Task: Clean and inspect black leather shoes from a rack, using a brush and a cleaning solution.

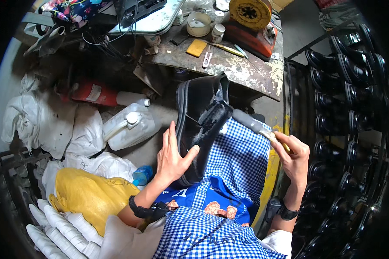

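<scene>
A black boot (199, 116) lies on its side across my lap, on a blue checked apron (242, 149). Whitish streaks mark its upper near the opening. My left hand (172, 160) grips the boot, with its fingers along the sole edge and its thumb on the upper. In my right hand (294, 154) is the yellowish handle of a brush (251, 123) with a grey head. The brush's tip is close beside the boot's upper at the opening; whether it touches, I cannot tell.
Ahead stands a worn workbench (263, 82) with a yellow sponge (196, 48), a tub (199, 23) and an orange-red machine (250, 36). A rack of black shoes (328, 99) fills the right. A plastic jug (132, 125), red extinguisher (93, 93) and yellow sack (86, 194) are at left.
</scene>
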Demonstrator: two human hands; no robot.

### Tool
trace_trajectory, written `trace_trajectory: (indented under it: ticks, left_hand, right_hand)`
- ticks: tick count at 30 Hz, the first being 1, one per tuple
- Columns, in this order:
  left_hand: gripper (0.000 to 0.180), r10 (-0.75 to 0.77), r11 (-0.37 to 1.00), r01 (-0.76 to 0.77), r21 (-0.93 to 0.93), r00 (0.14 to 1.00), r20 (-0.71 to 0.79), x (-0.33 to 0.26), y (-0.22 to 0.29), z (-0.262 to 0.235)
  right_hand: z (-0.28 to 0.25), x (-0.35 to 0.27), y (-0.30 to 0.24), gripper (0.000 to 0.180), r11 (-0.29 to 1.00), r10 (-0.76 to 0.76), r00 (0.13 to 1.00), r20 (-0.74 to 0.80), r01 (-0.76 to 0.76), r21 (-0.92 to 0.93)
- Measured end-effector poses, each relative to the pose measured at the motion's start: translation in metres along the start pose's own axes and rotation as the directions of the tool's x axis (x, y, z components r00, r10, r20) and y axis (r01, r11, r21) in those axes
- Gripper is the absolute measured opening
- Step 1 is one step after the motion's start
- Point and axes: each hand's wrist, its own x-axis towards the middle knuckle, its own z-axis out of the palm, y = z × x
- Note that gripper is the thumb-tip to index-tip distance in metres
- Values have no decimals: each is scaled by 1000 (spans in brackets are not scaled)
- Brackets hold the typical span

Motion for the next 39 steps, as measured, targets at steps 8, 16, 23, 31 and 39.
trace_trajectory:
  ticks: [8, 16, 23, 31, 39]
  left_hand:
    - [83, 36, 997, -36, -72, 999, -2, 2, -10, 2]
    - [83, 75, 994, -79, -70, 995, -59, -1, -2, 6]
    - [82, 78, 993, -83, -82, 995, -64, -3, 1, 7]
    - [82, 91, 993, -96, -71, 993, -73, -3, 2, 8]
    - [83, 88, 995, -90, -44, 995, -50, -4, 6, 9]
  right_hand:
    - [53, -7, -15, 20, 937, -320, 947, 29, 321, -141]
    - [48, -4, -12, 18, 947, -260, 965, -16, 252, -202]
    - [49, -6, -18, 18, 945, -288, 955, 77, 296, -141]
    - [45, -9, -13, 18, 952, -233, 971, 56, 239, -193]
    - [45, -7, -17, 17, 953, -268, 956, 123, 282, -114]
